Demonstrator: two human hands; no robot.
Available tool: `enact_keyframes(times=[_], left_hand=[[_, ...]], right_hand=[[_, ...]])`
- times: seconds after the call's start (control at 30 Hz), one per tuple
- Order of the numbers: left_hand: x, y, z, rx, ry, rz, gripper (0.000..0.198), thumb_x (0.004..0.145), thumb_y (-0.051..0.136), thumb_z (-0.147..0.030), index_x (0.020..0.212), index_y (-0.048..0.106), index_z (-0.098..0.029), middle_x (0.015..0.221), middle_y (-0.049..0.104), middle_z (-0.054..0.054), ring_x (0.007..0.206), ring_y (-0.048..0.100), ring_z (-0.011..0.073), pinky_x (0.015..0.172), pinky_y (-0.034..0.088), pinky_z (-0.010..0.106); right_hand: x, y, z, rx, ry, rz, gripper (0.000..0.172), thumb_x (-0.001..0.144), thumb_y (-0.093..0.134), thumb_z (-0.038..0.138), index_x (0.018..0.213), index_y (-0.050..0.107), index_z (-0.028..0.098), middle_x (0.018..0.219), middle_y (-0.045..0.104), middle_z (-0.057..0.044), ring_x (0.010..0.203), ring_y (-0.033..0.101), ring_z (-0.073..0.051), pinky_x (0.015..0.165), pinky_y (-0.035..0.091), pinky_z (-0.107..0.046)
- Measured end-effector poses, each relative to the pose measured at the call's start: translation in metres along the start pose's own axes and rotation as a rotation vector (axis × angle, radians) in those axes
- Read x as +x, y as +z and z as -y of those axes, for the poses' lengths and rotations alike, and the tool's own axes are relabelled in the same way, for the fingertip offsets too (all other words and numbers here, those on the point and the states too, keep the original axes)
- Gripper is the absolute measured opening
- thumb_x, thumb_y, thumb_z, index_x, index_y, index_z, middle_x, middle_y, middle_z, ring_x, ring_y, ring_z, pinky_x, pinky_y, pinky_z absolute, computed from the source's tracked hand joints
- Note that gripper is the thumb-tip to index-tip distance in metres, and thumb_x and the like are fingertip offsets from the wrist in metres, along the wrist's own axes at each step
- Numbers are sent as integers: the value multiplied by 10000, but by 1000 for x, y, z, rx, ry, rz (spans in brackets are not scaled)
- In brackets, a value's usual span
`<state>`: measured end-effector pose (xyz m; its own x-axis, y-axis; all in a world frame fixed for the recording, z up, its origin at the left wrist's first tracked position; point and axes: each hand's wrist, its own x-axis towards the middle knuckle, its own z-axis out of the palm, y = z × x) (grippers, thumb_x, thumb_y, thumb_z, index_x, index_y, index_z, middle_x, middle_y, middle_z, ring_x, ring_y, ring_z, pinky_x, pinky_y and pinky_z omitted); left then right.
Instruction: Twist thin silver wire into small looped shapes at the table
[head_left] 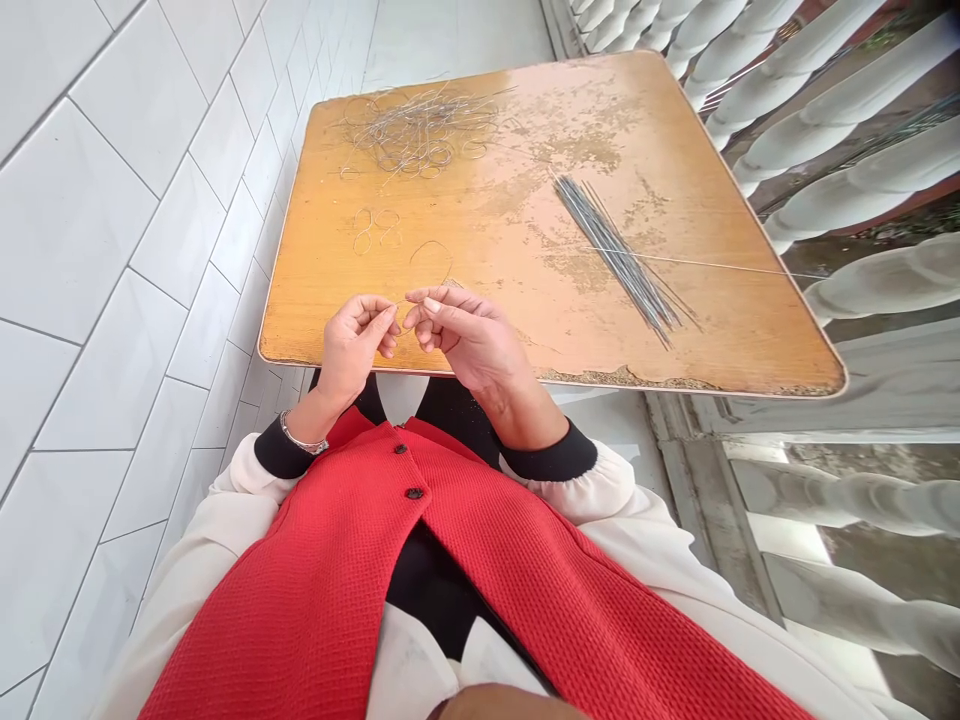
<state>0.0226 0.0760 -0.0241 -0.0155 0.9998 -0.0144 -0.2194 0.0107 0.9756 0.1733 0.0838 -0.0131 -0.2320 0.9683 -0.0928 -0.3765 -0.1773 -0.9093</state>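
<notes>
Over the near edge of the wooden table (pixel 517 290), my left hand (pixel 356 345) pinches a thin wire between thumb and fingertips. My right hand (pixel 476 345) is just beside it, palm partly up, with its thumb and fingers closed on the same thin wire. A curved loop of wire (pixel 431 245) rises above the fingers. Two small bent wire shapes (pixel 364 232) lie on the table beyond my left hand. Farther back is a tangled pile of curled wires (pixel 420 130). To the right lies a bundle of straight grey wires (pixel 619 260).
One long thin wire (pixel 720 265) crosses the bundle and sticks out past the table's right edge. A white tiled wall (pixel 97 240) runs along the left. White balusters (pixel 847 190) stand along the right side.
</notes>
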Motion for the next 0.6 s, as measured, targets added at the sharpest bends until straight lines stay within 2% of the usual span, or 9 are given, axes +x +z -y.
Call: enact_keyframes(times=[0.2,0.33,0.43,0.6], left_hand=[[0,-1,0,50,57,22,140,865,713,-243,801,609,-174,605,613,-69,461,528,21,454,446,147],[2,-3,-1,89,119,39,134,855,715,-224,781,615,-175,596,608,-73,442,502,13,435,411,139],[3,-4,0,121,135,35,121,854,708,-203,778,618,-178,595,607,-77,437,501,12,440,418,137],[3,-4,3,182,45,19,95,865,680,-162,785,631,-172,609,628,-67,476,553,16,496,473,133]], right_hand=[[2,2,-4,-8,-44,-67,304,587,915,389,743,752,186,611,666,30,460,474,-40,446,433,-189],[3,1,-3,-49,-24,-70,265,572,916,354,680,743,184,582,673,19,430,441,-43,422,416,-200],[4,-2,-2,-51,3,-74,231,569,902,314,653,737,176,591,692,3,420,459,-43,419,411,-196],[4,-6,0,-99,46,-67,238,577,895,316,679,737,170,630,708,-7,468,553,-66,474,476,-201]])
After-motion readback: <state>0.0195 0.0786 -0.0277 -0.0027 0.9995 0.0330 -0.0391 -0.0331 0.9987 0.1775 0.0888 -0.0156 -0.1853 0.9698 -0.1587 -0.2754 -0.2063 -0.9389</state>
